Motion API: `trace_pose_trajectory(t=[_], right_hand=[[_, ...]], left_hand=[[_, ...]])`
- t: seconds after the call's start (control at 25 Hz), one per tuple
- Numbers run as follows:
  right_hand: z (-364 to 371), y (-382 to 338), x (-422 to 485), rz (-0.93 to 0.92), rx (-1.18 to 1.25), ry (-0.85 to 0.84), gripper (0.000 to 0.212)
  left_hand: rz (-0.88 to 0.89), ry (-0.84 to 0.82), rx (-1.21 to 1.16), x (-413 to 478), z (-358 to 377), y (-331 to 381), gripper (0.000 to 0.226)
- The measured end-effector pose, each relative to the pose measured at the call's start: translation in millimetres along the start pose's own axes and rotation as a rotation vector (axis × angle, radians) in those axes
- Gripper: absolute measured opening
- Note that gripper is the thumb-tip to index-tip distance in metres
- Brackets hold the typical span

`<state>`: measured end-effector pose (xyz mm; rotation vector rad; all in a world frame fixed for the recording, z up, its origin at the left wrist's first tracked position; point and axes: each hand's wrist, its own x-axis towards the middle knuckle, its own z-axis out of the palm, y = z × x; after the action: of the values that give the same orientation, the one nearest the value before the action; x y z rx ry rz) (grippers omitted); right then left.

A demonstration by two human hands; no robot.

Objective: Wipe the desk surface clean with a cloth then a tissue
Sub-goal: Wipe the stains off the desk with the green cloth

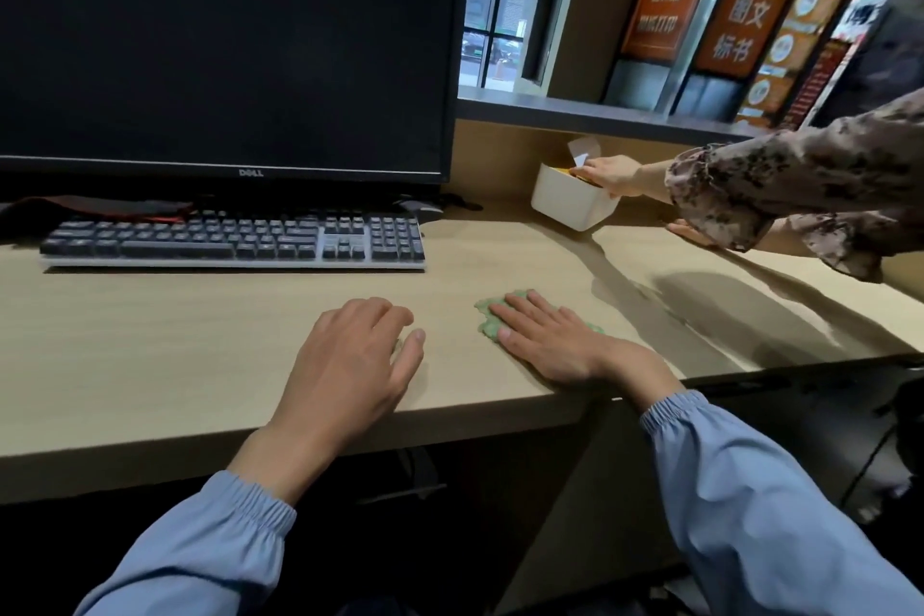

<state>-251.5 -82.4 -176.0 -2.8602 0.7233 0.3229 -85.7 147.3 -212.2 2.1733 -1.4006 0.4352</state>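
A crumpled green cloth point(489, 315) lies on the light wooden desk point(200, 345), near its front edge. My right hand point(545, 340) lies flat on top of the cloth, fingers spread, pressing it to the surface. Most of the cloth is hidden under the palm. To its left, my left hand point(350, 355) rests on the bare desk, fingers loosely curved, holding nothing. No tissue is visible in either hand.
A dark keyboard point(235, 240) and a Dell monitor point(225, 45) stand at the back left. At the back right, another person's hand point(612, 175) in a patterned sleeve reaches into a white box point(570, 203); their other hand point(692, 233) rests on the desk.
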Motion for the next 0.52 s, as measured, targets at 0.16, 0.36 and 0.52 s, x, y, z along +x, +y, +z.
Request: trace_pose_trajectory(t=[0.16,0.36,0.52], right_hand=[[-21,9,51,0.014,-0.010,-0.027,0.065],[-41,29,132,0.087,-0.023,-0.039,0.065],[-64,31,185,0.137,-0.035,-0.047,0.064]], left_hand=[[-0.067,0.018,-0.098,-2,3,-7,0.031],[-0.101,0.054,-0.109,-4,7,-11,0.040],[-0.140,0.046,-0.072,-4,7,-8,0.041]])
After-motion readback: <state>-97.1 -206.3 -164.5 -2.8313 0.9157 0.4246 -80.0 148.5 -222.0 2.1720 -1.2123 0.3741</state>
